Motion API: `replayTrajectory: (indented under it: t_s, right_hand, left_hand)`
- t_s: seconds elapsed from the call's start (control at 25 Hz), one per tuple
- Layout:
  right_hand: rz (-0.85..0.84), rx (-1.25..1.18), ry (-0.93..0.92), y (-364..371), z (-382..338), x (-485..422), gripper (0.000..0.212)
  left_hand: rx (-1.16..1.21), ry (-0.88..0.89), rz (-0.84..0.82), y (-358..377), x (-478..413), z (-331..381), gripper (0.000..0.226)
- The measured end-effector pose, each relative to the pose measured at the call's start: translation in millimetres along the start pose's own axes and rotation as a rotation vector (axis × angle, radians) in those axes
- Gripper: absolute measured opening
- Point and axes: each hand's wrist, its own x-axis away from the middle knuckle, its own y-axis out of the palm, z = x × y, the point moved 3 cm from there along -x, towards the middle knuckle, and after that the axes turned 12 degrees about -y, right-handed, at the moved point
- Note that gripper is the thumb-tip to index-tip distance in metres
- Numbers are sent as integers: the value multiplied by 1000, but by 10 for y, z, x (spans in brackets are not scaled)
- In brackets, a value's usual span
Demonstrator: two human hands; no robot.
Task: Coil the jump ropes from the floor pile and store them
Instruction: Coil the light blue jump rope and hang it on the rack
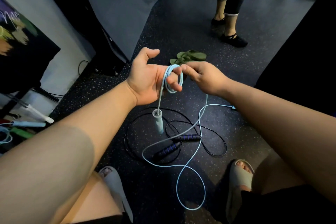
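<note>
A light blue jump rope [189,151] is partly wound in small loops [174,78] around the fingers of my left hand [149,78], whose palm faces up. One pale blue handle [158,121] hangs from those loops. My right hand [201,76] pinches the rope just right of the loops, and the rest of the cord trails down to the floor in loose curves. A black jump rope [174,143] with blue-striped black handles lies tangled on the floor below my hands.
Another person's legs [229,14] stand at the back right. Green sandals [189,56] lie just beyond my hands. More blue rope and handles [27,123] lie at the left by a stand. My sandalled feet [240,174] flank the pile. A dark wall rises on the right.
</note>
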Motion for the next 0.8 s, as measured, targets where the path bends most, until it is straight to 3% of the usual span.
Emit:
replayTrajectory:
  t_s: [0.16,0.28,0.52,0.68,0.8]
  right_hand:
    - [-74,-164,187,217,88,66,50]
    - [-207,-112,165,275,54,141,41]
    - [-334,117,-16,256,-142,168,30]
    - [-291,138,-103,238,-260,104,29]
    - [-222,100,-159,177,-365,61,29]
  left_hand:
    - [329,134,-49,14,24,67,67]
    - [445,264,-27,-90,42,157,72]
    - [365,312,89,-227,-6,160,80]
    - [252,229,216,-375,-83,121,85]
    - [27,121,308,-396,-132,70,82]
